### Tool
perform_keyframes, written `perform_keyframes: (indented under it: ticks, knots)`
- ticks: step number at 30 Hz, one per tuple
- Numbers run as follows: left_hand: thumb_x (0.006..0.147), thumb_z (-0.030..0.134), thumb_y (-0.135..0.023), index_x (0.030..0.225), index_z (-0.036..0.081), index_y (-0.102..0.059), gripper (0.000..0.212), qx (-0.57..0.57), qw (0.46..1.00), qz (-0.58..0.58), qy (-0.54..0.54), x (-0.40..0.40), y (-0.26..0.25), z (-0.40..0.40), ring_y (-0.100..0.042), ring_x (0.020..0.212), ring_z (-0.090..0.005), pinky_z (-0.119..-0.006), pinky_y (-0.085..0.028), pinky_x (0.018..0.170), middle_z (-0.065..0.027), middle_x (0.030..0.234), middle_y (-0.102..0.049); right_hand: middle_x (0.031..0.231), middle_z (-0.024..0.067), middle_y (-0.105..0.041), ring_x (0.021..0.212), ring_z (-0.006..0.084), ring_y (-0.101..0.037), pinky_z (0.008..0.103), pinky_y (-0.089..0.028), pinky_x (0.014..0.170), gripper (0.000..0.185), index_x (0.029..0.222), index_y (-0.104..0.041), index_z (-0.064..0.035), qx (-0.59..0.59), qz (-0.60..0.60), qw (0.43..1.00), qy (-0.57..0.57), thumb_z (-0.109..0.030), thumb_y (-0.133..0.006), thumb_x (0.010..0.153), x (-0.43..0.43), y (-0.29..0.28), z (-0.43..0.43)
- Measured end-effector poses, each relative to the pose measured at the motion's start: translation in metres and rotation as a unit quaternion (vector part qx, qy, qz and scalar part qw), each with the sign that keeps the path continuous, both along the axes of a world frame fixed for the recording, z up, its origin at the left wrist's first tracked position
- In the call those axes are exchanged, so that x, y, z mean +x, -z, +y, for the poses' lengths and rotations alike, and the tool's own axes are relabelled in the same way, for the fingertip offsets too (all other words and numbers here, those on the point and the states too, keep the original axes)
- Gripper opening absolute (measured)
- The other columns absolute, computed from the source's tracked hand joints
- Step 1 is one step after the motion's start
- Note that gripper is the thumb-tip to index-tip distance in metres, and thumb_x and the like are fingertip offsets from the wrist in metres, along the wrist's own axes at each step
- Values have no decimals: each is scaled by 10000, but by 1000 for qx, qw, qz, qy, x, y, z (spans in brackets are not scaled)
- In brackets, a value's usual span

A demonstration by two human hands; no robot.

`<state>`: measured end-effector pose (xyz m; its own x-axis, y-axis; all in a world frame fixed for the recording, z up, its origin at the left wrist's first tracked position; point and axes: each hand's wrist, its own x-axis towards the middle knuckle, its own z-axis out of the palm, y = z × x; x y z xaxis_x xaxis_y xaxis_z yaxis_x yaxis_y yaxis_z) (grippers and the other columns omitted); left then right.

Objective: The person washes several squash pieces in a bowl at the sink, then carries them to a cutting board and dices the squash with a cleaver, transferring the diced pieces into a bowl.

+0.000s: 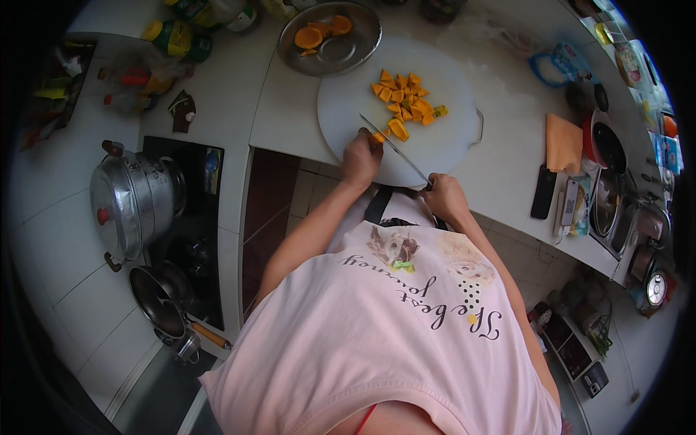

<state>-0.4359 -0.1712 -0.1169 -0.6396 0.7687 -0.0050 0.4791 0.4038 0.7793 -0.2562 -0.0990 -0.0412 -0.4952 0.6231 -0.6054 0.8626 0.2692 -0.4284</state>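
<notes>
My right hand (pixel 447 197) grips the handle of a kitchen knife (pixel 399 153), its blade slanting up and left across a round white cutting board (pixel 342 103). Against the blade, my left hand (pixel 361 157) pinches a small piece of orange pumpkin (pixel 379 137). Beyond the knife lies a loose heap of cut pumpkin chunks (pixel 402 95), one with greenish skin. A larger pumpkin piece (pixel 398 130) rests nearest the blade. At the board's far left edge, a steel bowl (pixel 359 51) holds several bigger pumpkin pieces (pixel 309 38).
On my left, a lidded aluminium pot (pixel 136 201) and a frying pan (pixel 157 304) stand at a black cooktop (pixel 190 239). Along the right counter are an orange cloth (pixel 564 142), a dark phone (pixel 544 191) and a red pan (pixel 604 144). Bottles (pixel 176 41) stand at the back left.
</notes>
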Motion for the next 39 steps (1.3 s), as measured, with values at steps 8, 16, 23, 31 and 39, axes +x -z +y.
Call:
perform_keyframes:
  ticks: [8, 16, 23, 31, 39]
  knots:
    - [808, 118, -587, 802, -9, -530, 140, 18, 1000, -3, 2, 2, 9, -5, -605, 703, -400, -433, -475, 611, -231, 724, -602, 826, 268, -618, 822, 397, -610, 457, -482, 738, 198, 799, -611, 54, 14, -37, 998, -42, -133, -593, 734, 3, 14, -1]
    - [789, 118, -588, 854, -13, -506, 167, 3, 1000, 19, 5, 2, 15, -7, -571, 699, -426, -493, -445, 607, -252, 723, -579, 794, 274, -616, 794, 397, -614, 451, -488, 728, 191, 788, -617, 56, 45, 4, 999, -8, -121, -572, 731, -31, 34, 8]
    - [804, 85, -562, 821, -16, -534, 106, 54, 998, 27, -12, -4, 15, -23, -579, 687, -414, -451, -457, 606, -233, 731, -585, 803, 242, -630, 789, 392, -615, 445, -492, 725, 170, 782, -637, 28, 24, 1, 999, -28, -129, -621, 717, -15, 4, -1]
    - [781, 47, -552, 747, -12, -547, 69, 81, 996, 24, -11, -5, 13, -16, -586, 707, -400, -454, -459, 613, -221, 720, -587, 822, 258, -625, 800, 403, -613, 452, -492, 729, 182, 818, -630, 37, 7, -27, 999, -42, -115, -580, 730, -16, 7, -8]
    - [759, 39, -551, 753, -5, -554, 45, 116, 992, 50, -3, -8, 22, -13, -578, 683, -399, -452, -453, 613, -212, 706, -579, 862, 273, -622, 826, 406, -615, 453, -492, 734, 229, 880, -588, 66, 40, -44, 997, -43, -94, -537, 724, -29, 28, -7]
